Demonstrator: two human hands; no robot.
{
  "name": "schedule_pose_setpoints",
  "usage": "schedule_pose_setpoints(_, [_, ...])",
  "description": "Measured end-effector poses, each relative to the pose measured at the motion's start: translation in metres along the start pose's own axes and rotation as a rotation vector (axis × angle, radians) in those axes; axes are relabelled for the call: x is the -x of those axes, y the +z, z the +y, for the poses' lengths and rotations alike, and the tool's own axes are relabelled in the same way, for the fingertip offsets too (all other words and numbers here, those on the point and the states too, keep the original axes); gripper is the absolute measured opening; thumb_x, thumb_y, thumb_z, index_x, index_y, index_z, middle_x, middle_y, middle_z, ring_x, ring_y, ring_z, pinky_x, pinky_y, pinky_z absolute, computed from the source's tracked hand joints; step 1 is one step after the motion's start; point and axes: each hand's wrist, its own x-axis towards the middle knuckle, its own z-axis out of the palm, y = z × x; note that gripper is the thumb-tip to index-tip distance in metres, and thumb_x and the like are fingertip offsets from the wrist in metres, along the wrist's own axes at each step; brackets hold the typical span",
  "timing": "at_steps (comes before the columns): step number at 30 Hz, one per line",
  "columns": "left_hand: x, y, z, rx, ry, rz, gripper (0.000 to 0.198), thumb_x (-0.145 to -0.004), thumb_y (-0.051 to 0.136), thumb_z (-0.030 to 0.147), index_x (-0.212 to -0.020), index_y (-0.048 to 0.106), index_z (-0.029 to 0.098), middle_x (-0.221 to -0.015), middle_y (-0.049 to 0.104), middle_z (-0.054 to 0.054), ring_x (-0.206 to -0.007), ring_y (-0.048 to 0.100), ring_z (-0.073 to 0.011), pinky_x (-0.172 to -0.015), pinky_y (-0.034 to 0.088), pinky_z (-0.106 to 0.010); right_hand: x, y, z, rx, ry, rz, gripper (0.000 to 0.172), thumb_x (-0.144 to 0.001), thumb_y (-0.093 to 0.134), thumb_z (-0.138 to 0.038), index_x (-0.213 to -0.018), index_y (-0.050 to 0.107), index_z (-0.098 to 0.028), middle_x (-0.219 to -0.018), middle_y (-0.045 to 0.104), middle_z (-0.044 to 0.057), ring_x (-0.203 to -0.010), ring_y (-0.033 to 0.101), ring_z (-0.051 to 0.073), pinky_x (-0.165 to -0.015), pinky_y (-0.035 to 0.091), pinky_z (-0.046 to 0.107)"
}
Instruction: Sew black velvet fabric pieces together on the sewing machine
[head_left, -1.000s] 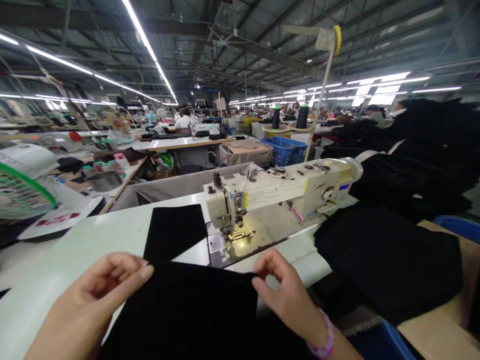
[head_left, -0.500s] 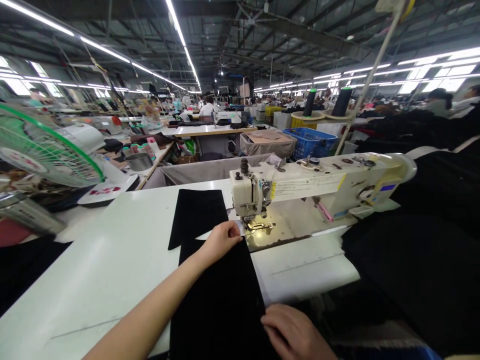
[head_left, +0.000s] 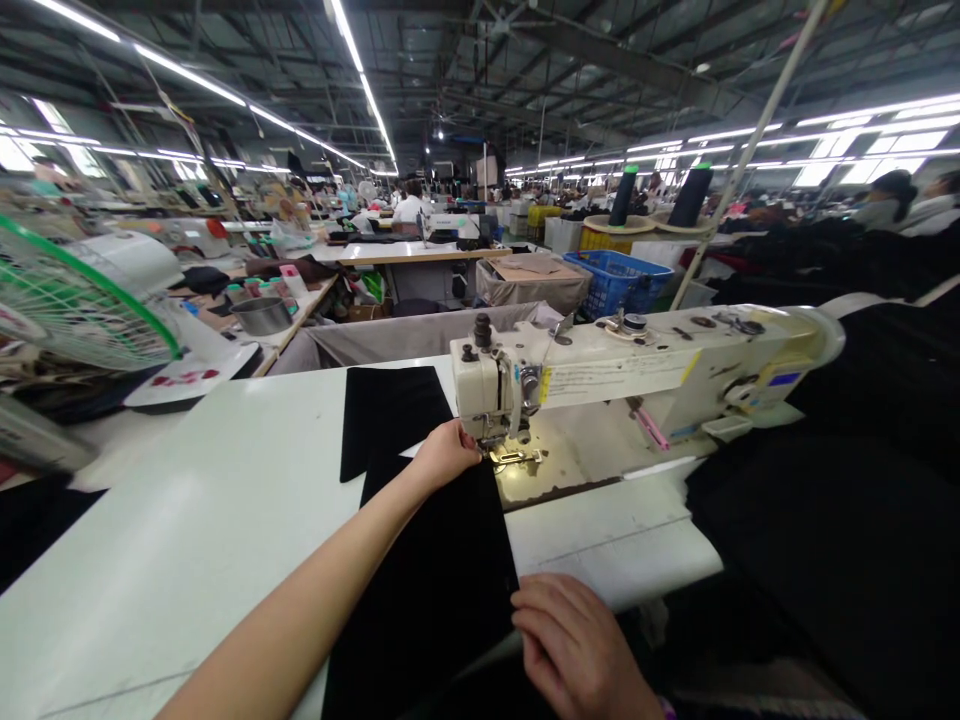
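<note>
Cloth (head_left: 442, 570) of black colour lies on the white surface (head_left: 247, 500), its far corner at the sewing machine (head_left: 592, 347). Our left hand (head_left: 450, 452) has its grip closed on this corner, our right hand (head_left: 581, 640) pinches the right edge; we should guide it straight, without pulling.

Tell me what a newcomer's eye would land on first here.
Probably the pale sewing machine, right of centre, its metal plate brightly lit at the needle end. Next, the black cloth in front, with the left hand at its far end and the right hand at its right edge. Then the green-rimmed fan at the far left.
</note>
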Motion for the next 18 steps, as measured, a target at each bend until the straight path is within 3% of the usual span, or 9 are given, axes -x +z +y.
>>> schedule_pose_setpoints(3, [-0.001,-0.002,0.002,-0.018,0.022,0.038,0.021,-0.090,0.069,0.030,-0.103,0.066,0.014,-0.097,0.068,-0.004,-0.083,0.066,-0.0194,-0.074,0.057,-0.035,0.000,0.000,0.001,0.009,-0.013,0.009,0.033,-0.080,0.048,0.001,-0.102,0.063,-0.018,-0.093,0.076,0.008,-0.087,0.073,0.021,-0.081,0.060,0.033])
schedule_pose_setpoints(6, [0.006,-0.005,0.011,-0.048,0.059,0.132,0.009,-0.078,0.072,0.013,-0.083,0.065,0.015,-0.071,0.062,0.000,-0.070,0.063,-0.0195,-0.068,0.051,-0.031,-0.001,-0.002,0.001,0.011,-0.019,0.000,0.032,-0.081,0.048,0.001,-0.102,0.065,-0.017,-0.093,0.077,0.008,-0.088,0.073,0.021,-0.084,0.060,0.034])
schedule_pose_setpoints(8, [0.023,-0.005,0.020,-0.088,0.095,0.232,0.014,-0.075,0.068,0.009,-0.087,0.064,0.016,-0.079,0.064,-0.004,-0.084,0.064,-0.0252,-0.077,0.051,-0.036,0.000,-0.005,0.002,0.010,-0.033,-0.026,0.034,-0.081,0.049,0.001,-0.105,0.066,-0.016,-0.096,0.077,0.007,-0.091,0.073,0.021,-0.089,0.059,0.036])
schedule_pose_setpoints(11, [0.074,0.003,0.031,-0.154,0.181,0.320,0.017,-0.079,0.067,0.014,-0.095,0.063,0.018,-0.099,0.065,-0.010,-0.104,0.059,-0.0310,-0.091,0.047,-0.044,0.002,-0.009,0.004,0.003,-0.051,-0.072,0.038,-0.080,0.050,0.001,-0.110,0.066,-0.016,-0.101,0.078,0.007,-0.095,0.073,0.021,-0.095,0.057,0.038])
schedule_pose_setpoints(13, [0.116,0.015,0.031,-0.178,0.376,0.191,0.007,-0.086,0.059,0.016,-0.090,0.064,0.021,-0.094,0.066,-0.007,-0.091,0.062,-0.0260,-0.083,0.052,-0.039,0.003,-0.011,0.006,-0.004,-0.059,-0.096,0.041,-0.079,0.051,0.000,-0.114,0.066,-0.015,-0.104,0.078,0.008,-0.097,0.072,0.021,-0.098,0.056,0.039])
schedule_pose_setpoints(15, [0.152,0.029,0.022,-0.185,0.650,0.014,0.018,-0.091,0.050,0.013,-0.094,0.066,0.022,-0.095,0.070,-0.007,-0.087,0.065,-0.0219,-0.078,0.056,-0.032,0.003,-0.012,0.006,-0.001,-0.048,-0.111,0.045,-0.078,0.050,0.000,-0.118,0.065,-0.014,-0.106,0.077,0.009,-0.099,0.071,0.022,-0.099,0.056,0.041])
schedule_pose_setpoints(18, [0.174,0.042,0.000,-0.317,0.835,0.000,0.042,-0.088,0.051,0.008,-0.127,0.060,0.019,-0.121,0.071,-0.011,-0.111,0.066,-0.0261,-0.093,0.058,-0.035,-0.004,-0.012,0.007,0.010,0.014,-0.153,0.051,-0.079,0.049,0.000,-0.126,0.062,-0.013,-0.112,0.075,0.010,-0.105,0.068,0.025,-0.100,0.054,0.049])
